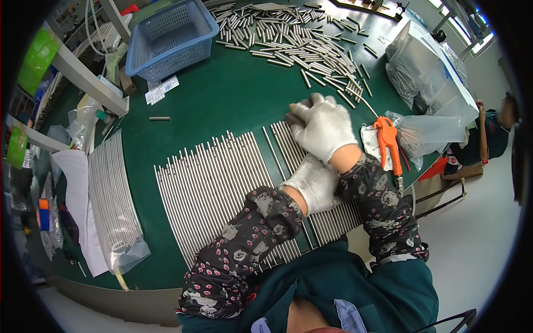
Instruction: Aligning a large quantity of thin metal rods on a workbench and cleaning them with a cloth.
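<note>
Two rows of long thin metal rods lie side by side on the green tabletop: a wide row (214, 194) on the left and a narrower row (338, 221) under my hands. A single rod (272, 152) lies in the gap between them. My left hand (311, 182), in a white glove, rests on the right row; its fingers are hidden beneath my right forearm. Just beyond it, my gloved right hand (326, 126) is over the far ends of the same row. Its fingers are curled together, and what they may hold cannot be made out.
A heap of short metal pins (300, 53) spreads across the far side, beside a blue plastic basket (172, 44). To the right lie an orange air blow gun (388, 141) and plastic bags (433, 133). Bagged rods (114, 188) and paper sheets (75, 194) lie left.
</note>
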`<state>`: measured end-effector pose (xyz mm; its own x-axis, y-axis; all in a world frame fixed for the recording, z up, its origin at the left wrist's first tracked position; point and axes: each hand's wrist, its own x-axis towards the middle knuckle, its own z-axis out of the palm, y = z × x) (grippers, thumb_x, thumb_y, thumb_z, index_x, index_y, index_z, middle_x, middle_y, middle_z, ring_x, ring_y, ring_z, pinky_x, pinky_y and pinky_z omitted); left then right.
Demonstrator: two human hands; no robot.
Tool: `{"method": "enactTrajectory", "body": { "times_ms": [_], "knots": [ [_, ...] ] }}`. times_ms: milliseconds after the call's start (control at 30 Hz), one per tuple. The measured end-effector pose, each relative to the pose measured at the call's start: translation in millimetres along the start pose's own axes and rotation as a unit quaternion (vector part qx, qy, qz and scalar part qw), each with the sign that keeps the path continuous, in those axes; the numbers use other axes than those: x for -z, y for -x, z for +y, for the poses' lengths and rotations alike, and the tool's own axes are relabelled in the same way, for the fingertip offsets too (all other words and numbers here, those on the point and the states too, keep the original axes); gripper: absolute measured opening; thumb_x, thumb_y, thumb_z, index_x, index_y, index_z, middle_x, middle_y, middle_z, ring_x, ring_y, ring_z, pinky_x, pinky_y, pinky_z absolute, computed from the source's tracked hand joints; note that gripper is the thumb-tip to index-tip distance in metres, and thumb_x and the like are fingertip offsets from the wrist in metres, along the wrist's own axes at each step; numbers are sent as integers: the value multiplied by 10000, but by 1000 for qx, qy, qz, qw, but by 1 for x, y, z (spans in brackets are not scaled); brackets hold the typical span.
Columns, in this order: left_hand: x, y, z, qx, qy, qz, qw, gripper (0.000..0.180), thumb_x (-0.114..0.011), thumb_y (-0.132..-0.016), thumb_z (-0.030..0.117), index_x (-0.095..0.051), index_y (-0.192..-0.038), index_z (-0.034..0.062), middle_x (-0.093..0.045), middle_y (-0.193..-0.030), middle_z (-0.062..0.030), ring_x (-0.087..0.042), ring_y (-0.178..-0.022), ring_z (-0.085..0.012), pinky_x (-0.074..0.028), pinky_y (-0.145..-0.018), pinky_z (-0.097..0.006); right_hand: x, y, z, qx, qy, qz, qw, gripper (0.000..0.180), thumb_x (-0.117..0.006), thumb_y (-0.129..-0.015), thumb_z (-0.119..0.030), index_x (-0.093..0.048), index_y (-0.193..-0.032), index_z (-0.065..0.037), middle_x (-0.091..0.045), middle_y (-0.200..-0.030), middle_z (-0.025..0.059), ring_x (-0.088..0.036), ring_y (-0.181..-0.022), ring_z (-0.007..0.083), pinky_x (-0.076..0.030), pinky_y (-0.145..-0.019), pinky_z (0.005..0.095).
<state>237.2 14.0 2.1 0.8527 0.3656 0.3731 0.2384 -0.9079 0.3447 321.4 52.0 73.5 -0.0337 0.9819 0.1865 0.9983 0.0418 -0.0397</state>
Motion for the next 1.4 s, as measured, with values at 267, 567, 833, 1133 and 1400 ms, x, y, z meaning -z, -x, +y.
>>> {"method": "enactTrajectory", "body": {
  "times_ms": [267, 567, 833, 1133, 1400],
  "knots": [
    [0, -1, 1, -5, 18, 25, 1000, 544, -492, -859, 489, -580, -1180, 58, -582, -1198, -154, -491, -1207, -306, -290, -1090, -443, -7, 2, -2, -20, -8, 4, 1000, 295, -583, -834, -330, -704, -1056, -178, -612, -1016, 112, -583, -1004, 293, -478, -826, 422],
    [49, -26, 10, 86, 2, -351, 932, 549, -524, -821, 478, -588, -1165, 55, -590, -1206, -147, -484, -1211, -331, -306, -1078, -450, -1, -1, 8, -66, 39, -17, 997, 297, -623, -782, -311, -719, -1042, -203, -617, -1096, 136, -595, -967, 308, -488, -836, 429],
    [29, -11, 5, 73, -4, -235, 969, 546, -545, -826, 459, -568, -1177, 42, -629, -1124, -175, -498, -1184, -353, -309, -1075, -446, -5, 0, 5, -48, 5, -17, 999, 317, -636, -774, -319, -723, -1055, -201, -602, -1135, 149, -581, -1001, 294, -468, -875, 418],
    [16, -10, 4, -6, -21, -92, 996, 701, -575, -810, 503, -480, -1329, 41, -501, -1322, -133, -406, -1301, -308, -133, -1164, -536, -2, 4, 42, -95, -22, 65, 993, 249, -617, -812, -328, -733, -973, -178, -641, -994, 103, -608, -952, 292, -491, -805, 437],
    [7, -8, 4, 40, 63, -46, 996, 626, -552, -835, 489, -521, -1269, 40, -527, -1270, -166, -448, -1262, -316, -262, -1109, -478, -8, 8, 11, 17, -92, 33, 995, 356, -653, -760, -294, -708, -1089, -169, -605, -1147, 145, -580, -1028, 324, -469, -901, 431]
  ]
}}
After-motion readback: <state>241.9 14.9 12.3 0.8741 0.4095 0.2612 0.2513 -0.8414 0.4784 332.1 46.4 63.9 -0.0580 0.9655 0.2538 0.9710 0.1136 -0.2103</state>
